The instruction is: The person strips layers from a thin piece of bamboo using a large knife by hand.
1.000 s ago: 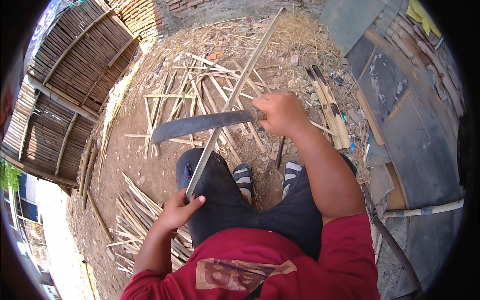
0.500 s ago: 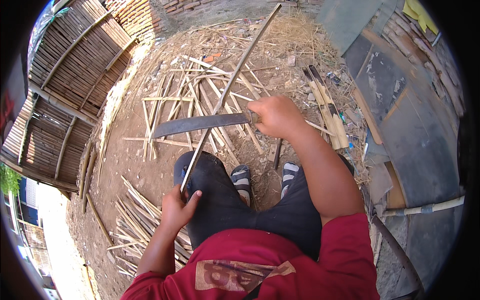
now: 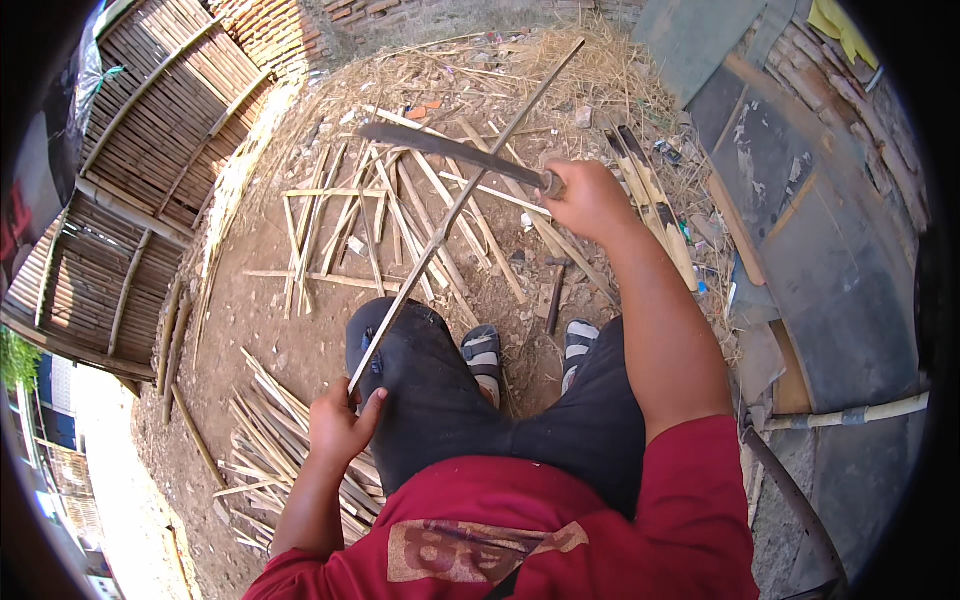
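From the head camera, looking down at your own lap and the ground, both of your hands are in use. Your left hand [image 3: 343, 420], low and left of centre beside your left thigh, is closed around the near end of a long, thin bamboo strip [image 3: 437, 240]; your thumb sticks out toward the right. The strip slants up and away to the right, passing over your left knee, its far end free above the ground.

Your right hand [image 3: 590, 197], farther forward and right of centre, is wrapped in a fist around the handle of a machete [image 3: 440, 147]. Its dark, broad blade points left and slightly away from you, crossing the strip beyond its middle; whether the two touch, you cannot tell from this angle.

You wear a dark red shirt [image 3: 520, 500], dark trousers [image 3: 430, 400] and striped sandals [image 3: 482, 355]. On the bare soil between your feet and a little ahead lies a hammer-like tool [image 3: 556, 295]. Pale loose strips [image 3: 335, 192] lie criss-crossed ahead, a heap of strips [image 3: 290, 440] lies at your left, and split bamboo lengths [image 3: 655, 225] lie forward on your right.
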A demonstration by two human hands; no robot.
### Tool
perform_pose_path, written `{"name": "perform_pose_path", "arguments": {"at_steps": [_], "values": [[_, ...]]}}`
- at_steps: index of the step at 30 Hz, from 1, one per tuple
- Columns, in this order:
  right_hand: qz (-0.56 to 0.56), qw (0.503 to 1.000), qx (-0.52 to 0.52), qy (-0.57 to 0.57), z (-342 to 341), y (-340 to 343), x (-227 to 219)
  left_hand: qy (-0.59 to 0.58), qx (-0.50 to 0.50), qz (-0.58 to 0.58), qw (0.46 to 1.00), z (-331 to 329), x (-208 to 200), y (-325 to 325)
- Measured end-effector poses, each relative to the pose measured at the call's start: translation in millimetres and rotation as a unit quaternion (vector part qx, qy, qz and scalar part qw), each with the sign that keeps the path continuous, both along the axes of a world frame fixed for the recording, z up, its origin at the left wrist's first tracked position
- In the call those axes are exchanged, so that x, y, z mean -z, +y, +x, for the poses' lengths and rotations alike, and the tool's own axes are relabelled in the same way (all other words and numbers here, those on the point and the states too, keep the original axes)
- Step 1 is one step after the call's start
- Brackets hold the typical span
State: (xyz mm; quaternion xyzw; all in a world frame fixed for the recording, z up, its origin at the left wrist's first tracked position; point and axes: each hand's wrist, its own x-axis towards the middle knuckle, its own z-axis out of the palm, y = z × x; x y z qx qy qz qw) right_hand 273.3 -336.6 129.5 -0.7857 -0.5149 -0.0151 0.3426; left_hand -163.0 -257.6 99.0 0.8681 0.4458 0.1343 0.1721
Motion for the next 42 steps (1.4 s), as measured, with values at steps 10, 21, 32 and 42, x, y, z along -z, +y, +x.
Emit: {"name": "perform_pose_path", "arguments": {"at_steps": [10, 21, 32, 42], "values": [[0.057, 0.991, 0.003, 0.123, 25, 0, 20, 0.009, 0.012, 0.051, 0.999, -8, 4, 1], [-0.043, 0.995, -0.009, 0.092, -14, 0, -21, 0.009, -0.028, 0.084, 0.996, 9, -2, 6], [-0.063, 0.994, -0.082, 0.028, -34, 9, 5, -0.014, 0.000, -0.006, 1.000, 29, -8, 7], [-0.074, 0.982, -0.149, -0.091, -73, 26, 8, -0.150, 0.064, -0.326, 0.931, 64, -15, 22]]}}
